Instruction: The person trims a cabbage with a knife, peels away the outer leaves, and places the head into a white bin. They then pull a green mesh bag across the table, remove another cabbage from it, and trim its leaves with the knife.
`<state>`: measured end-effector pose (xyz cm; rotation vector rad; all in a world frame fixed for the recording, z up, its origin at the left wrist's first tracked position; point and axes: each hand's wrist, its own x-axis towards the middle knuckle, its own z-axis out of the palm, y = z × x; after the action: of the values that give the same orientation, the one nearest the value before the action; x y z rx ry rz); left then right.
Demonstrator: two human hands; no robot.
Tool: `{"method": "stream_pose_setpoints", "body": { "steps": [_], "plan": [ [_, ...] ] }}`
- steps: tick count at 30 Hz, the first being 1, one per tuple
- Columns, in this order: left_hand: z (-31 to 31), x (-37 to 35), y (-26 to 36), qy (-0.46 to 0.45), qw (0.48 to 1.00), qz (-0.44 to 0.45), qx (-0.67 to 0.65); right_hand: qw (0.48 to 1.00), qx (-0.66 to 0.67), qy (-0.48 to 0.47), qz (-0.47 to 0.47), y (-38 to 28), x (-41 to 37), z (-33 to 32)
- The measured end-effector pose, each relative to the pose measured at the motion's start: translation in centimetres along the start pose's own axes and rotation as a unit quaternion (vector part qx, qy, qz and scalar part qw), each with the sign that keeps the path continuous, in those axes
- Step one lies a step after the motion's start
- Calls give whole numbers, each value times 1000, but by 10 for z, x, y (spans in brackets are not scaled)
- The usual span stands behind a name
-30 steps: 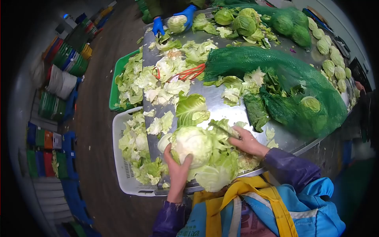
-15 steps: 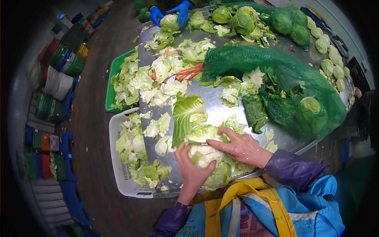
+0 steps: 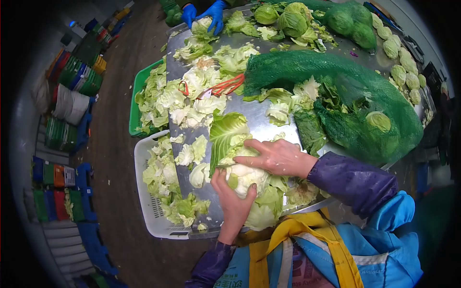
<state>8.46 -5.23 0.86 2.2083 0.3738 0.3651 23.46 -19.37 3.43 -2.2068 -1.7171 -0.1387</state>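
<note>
A partly trimmed cabbage (image 3: 248,178) lies on the metal table near its front edge, pale white on top with loose green leaves under it. My left hand (image 3: 234,204) grips its near left side, thumb and fingers apart around it. Above the cabbage, my right hand (image 3: 283,157) holds a small knife (image 3: 224,166); only a thin strip of blade shows, near my left fingertips, and the handle is hidden in the palm. A large green leaf (image 3: 226,134) lies just beyond the cabbage, and more leaves (image 3: 268,206) spread below it.
A white crate (image 3: 144,192) and a green crate (image 3: 137,98), both full of leaves, stand along the left edge. A green mesh bag (image 3: 370,120) covers the right side. Trimmed cabbages (image 3: 407,62) line the far right. Across the table, a co-worker's blue-gloved hands (image 3: 213,17) hold a cabbage.
My right hand has moved left and slightly away from me across the cabbage, with the knife. More of the cabbage's white surface shows. My left hand stays on its side.
</note>
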Motion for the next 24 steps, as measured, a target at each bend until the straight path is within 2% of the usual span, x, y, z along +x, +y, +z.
{"method": "stream_pose_setpoints", "body": {
  "steps": [3,5,7,9,10,11,13,14,15,17,18,20,21,23,24],
  "plan": [
    [1,-1,0,6,1000,-2,-5,999,8,-49,18,5,3,-4],
    [4,-7,9,3,999,31,29,998,-16,-29,-62,20,8,-6],
    [8,-12,13,-1,996,64,65,996,-56,-5,-76,26,14,-16],
    [11,-10,11,-5,999,49,18,995,-14,-84,-46,24,16,-21],
    [11,-11,9,-5,998,52,16,995,64,-77,-2,20,15,-16],
    [9,-14,5,-10,996,83,32,995,61,-78,-1,22,18,-13],
    [10,-19,3,-18,993,109,50,968,191,-71,144,22,20,-3],
    [10,-21,2,-21,991,117,57,976,172,0,134,26,17,8],
    [10,-20,2,-22,989,128,63,976,174,3,134,34,16,17],
    [9,-23,3,-41,991,121,41,959,139,-17,248,50,12,32],
    [10,-22,3,-56,992,116,16,959,136,-11,248,55,6,38],
    [8,-35,-5,-66,984,161,42,931,177,-11,319,57,-6,50],
    [10,-42,-9,-76,976,193,64,929,180,-13,322,56,-7,45],
    [7,-44,-22,-70,983,166,23,901,259,58,342,49,-16,36],
    [6,-41,-24,-65,988,141,-25,895,294,108,318,44,-17,27]
  ]
}}
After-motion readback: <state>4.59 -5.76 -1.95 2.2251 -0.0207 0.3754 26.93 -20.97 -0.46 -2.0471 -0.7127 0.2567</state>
